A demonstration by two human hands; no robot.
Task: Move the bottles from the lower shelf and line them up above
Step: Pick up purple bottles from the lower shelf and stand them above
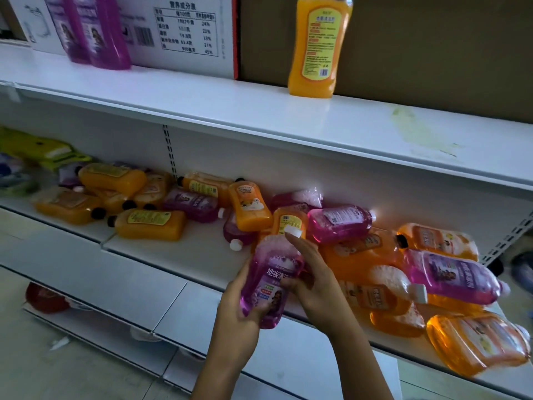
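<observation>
I hold a purple bottle (268, 281) with a white cap in front of the lower shelf (178, 255). My left hand (239, 307) grips its base from below and my right hand (311, 284) clasps its right side, one finger reaching up to the cap. Several orange and purple bottles (450, 272) lie in a jumble on the lower shelf. On the upper shelf (230, 105) one orange bottle (317, 47) stands upright at the middle right, and two purple bottles (95, 30) stand side by side at the left.
A white printed carton (178, 30) and a brown cardboard box (432, 53) stand at the back of the upper shelf. Green packets (43, 151) lie at the far left of the lower shelf. A red object (46, 298) sits below, near the floor.
</observation>
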